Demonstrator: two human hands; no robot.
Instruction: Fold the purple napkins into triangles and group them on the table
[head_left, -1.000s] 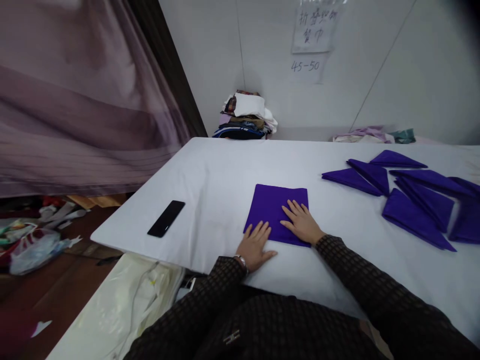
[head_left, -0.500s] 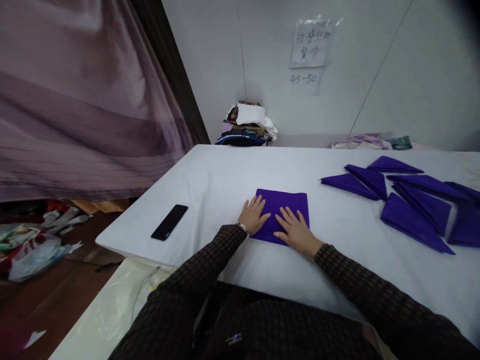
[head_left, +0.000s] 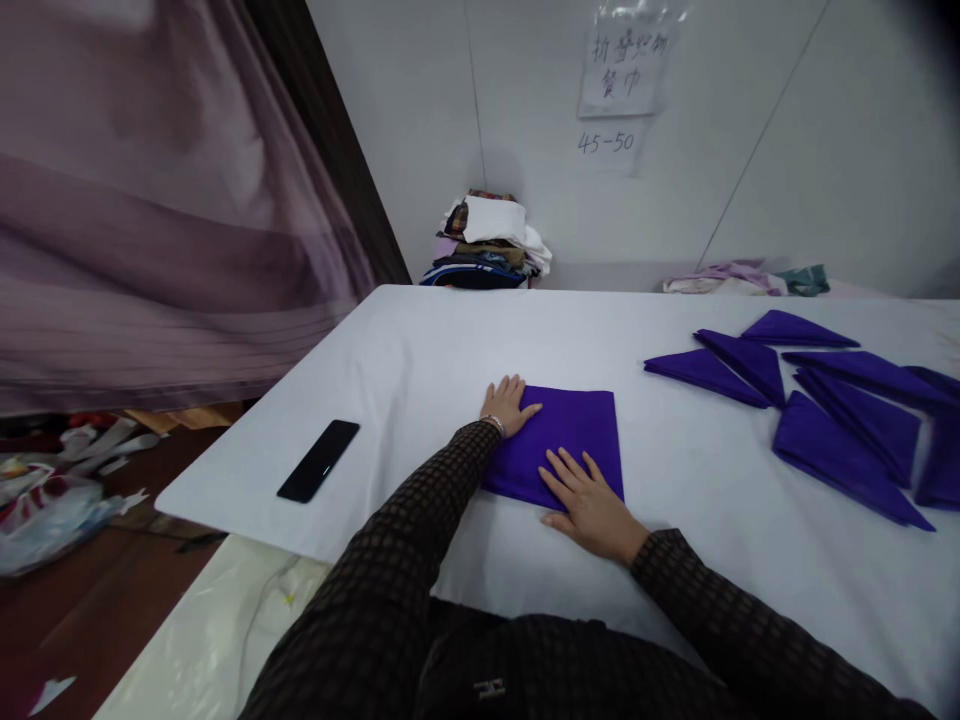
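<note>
A purple cloth [head_left: 574, 425], folded into a flat square, lies on the white-covered table [head_left: 465, 345] in front of me. My left hand [head_left: 508, 405] rests on its upper left edge with fingers spread, and a bracelet circles that wrist. Across the lower right part of the cloth lies my right hand [head_left: 592, 505], palm down, fingers apart. Neither hand grips anything. The cloth's left edge is partly covered by my left hand and sleeve.
Several purple cloths [head_left: 844, 440] folded into pointed shapes lie at the right of the table. A black phone [head_left: 319, 461] is near the left edge. Behind the table sits a clothes stack [head_left: 491, 245]; a curtain [head_left: 150, 220] hangs at left.
My left hand has slid up to the cloth's upper left edge. My right hand has shifted down toward the lower edge. The view has tilted slightly.
</note>
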